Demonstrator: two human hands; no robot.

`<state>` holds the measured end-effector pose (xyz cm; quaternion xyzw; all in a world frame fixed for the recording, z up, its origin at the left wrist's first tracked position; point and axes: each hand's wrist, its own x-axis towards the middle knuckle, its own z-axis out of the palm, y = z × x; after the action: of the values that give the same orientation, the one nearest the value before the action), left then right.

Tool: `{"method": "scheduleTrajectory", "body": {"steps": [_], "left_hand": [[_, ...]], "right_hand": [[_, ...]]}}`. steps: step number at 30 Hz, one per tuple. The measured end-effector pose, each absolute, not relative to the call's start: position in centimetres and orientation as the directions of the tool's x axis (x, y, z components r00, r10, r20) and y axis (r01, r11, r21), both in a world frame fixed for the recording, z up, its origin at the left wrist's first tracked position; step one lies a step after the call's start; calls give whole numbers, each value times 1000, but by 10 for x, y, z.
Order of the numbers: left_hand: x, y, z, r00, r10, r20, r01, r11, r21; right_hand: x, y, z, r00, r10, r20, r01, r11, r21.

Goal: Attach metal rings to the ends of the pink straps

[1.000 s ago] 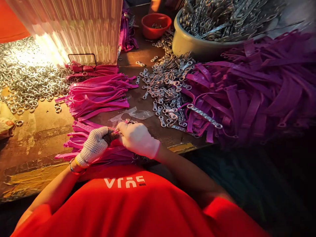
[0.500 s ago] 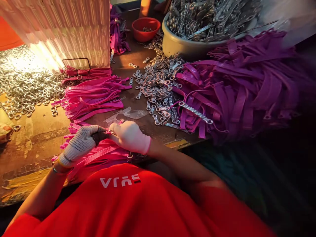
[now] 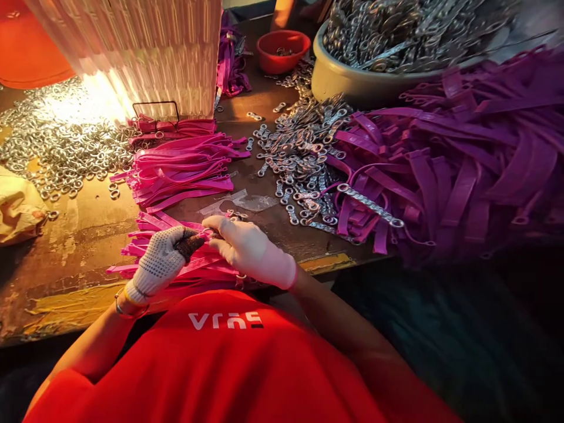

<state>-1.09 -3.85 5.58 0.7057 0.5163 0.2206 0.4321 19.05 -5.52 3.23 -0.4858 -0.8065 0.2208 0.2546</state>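
Observation:
My left hand (image 3: 165,258), in a dotted white glove with dark fingertips, pinches the end of a pink strap (image 3: 205,233). Against that same end are the fingertips of my right hand (image 3: 249,247), in a plain white glove; its thumb and forefinger are close together, and what lies between them is too small to tell. Under and around both hands is a pile of pink straps (image 3: 211,264). A second bundle of pink straps (image 3: 180,170) lies just beyond, and small metal links (image 3: 238,215) sit by my right fingers.
Metal rings (image 3: 83,147) cover the back left beside a ribbed clear panel (image 3: 176,70). Metal links (image 3: 299,147) are heaped at centre right, near purple straps (image 3: 440,158). Behind stand a large basin (image 3: 352,85) and a red bowl (image 3: 283,51).
The view has shifted, so the table's contents appear farther right. My right hand's fingers have straightened somewhat and its wrist has turned; my left hand still pinches at the strap end.

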Motion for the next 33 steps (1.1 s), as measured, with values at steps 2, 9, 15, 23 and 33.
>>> {"method": "scheduleTrajectory", "body": {"steps": [2,9,15,23,33], "left_hand": [[-14,-38,56,384,915,-126,556,-120,823],[-18,-39,47,535,839,-99,599,-294,745],[-20,-40,48,464,882,-84,504,-185,844],[-11,-55,24,274,897,-347,43,349,936],[-1,-25,34,304,872,-384,-45,416,908]], "right_hand": [[190,-56,36,-396,902,174,668,413,-619],[178,-52,43,-441,892,100,778,436,-454],[178,-52,31,-496,816,296,691,578,-435],[162,-79,-11,-311,703,640,762,587,-274],[179,-40,33,-355,867,350,535,495,-684]]}}
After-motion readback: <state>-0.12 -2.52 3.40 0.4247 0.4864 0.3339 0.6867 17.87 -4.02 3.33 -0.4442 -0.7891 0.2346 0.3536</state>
